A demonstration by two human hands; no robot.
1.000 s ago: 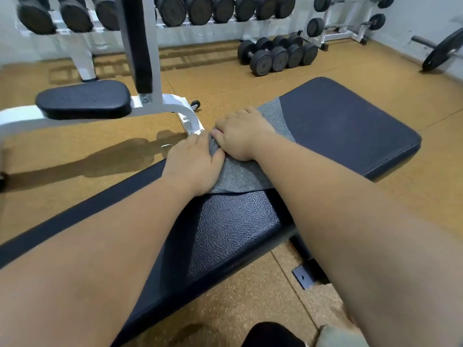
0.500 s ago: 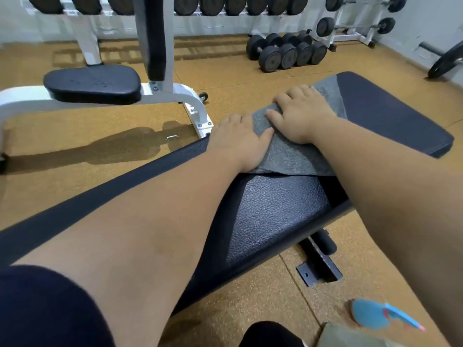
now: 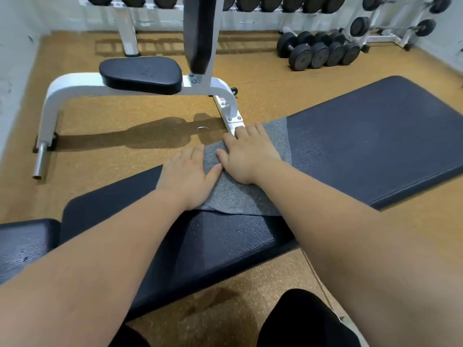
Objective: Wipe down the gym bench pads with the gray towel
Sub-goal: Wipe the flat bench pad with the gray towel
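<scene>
Your right hand's fingers (image 3: 250, 132) lie straight and close together, flat on the gray towel (image 3: 235, 199), gripping nothing. Their tips reach the far edge of the cloth. The right hand (image 3: 246, 156) presses palm down, and a strip of towel shows beyond its outer side. Your left hand's fingers (image 3: 193, 152) are also straight and flat, pointing away from you, and they hold nothing either. The left hand (image 3: 186, 177) sits just beside the right one. Its thumb lies on the towel close to your right thumb, and its outer side seems to rest past the towel's left edge, on bare vinyl. I cannot tell how much cloth is under that palm.

The towel is spread flat under both hands on the far half of the long bench pad (image 3: 375, 136). Its near edge runs across between your wrists and forearms, and bare black pad shows on the side nearest you. The pad widens off to your right. At your left a narrow gap separates it from a second, shorter pad (image 3: 22, 244).

Beyond the pad stands another bench with a white frame (image 3: 75, 86), a small black seat (image 3: 140, 73) and an upright back pad (image 3: 199, 33). Its foot comes close to your right fingertips. Black dumbbells (image 3: 318, 50) stand in a row on the cork-coloured floor (image 3: 125, 113) further back. A rack of dumbbells (image 3: 275, 3) runs along the wall.
</scene>
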